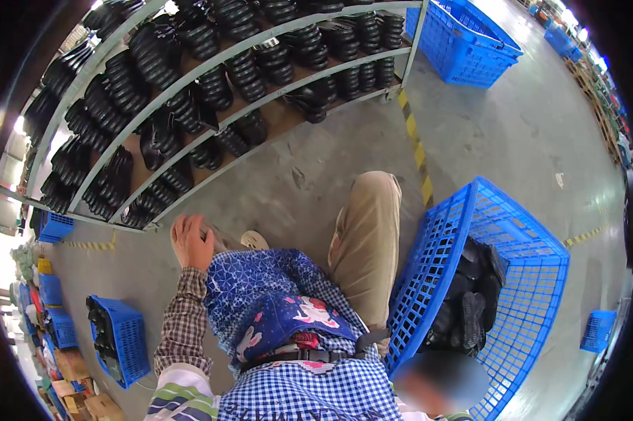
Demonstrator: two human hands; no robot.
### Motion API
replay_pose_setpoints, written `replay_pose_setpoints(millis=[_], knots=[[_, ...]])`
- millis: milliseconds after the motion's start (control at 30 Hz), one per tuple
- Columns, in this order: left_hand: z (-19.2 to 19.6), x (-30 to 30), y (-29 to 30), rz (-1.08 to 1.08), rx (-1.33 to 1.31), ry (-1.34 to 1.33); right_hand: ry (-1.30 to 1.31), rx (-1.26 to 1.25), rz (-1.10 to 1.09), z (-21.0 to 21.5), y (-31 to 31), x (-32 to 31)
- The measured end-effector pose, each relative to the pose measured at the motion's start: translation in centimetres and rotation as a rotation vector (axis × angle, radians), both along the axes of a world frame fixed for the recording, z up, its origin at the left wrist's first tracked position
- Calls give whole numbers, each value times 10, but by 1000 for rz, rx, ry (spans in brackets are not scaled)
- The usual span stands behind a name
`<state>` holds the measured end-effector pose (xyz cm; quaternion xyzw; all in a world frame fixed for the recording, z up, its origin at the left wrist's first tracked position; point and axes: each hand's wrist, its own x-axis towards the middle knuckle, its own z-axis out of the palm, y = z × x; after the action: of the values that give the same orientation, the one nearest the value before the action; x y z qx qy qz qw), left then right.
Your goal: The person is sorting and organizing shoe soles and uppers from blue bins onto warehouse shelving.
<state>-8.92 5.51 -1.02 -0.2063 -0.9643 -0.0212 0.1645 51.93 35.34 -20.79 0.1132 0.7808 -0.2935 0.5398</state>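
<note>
The person appears to be seated, knees apart. The left hand (192,242) lies loosely spread over the left knee, grasping nothing; it seems parked there for support. The right hand (423,390) shows only as a blurred patch at the near side of a large blue basket (429,281), so whether it grips anything cannot be told.

Black shoe parts (471,302), probably soles, lie heaped inside that basket, against its left part. The basket stands just beside the right knee, presumably to keep its contents within the right arm's reach.

Across the floor (316,165), on the far left, a metal rack (285,126) carries similar black pieces (246,76) in leaning, overlapping rows, likely nested to save room. A smaller blue basket (130,337) with dark contents sits to the left; stacked blue baskets (471,56) stand far right, beyond the rack's end.
</note>
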Motion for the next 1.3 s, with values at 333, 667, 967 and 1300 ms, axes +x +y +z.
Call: replay_pose_setpoints(millis=[333,667,967,1300], knots=[[-3,0,-4,-12,1,-20,403,14,-35,-57,-11,38],[-6,1,-11,16,-20,5,220,-223,-37,-50,-10,16],[2,0,-4,16,-35,-21,180,-383,20,-53,24,72],[0,2,-3,-19,34,13,137,-439,4,-45,40,54]])
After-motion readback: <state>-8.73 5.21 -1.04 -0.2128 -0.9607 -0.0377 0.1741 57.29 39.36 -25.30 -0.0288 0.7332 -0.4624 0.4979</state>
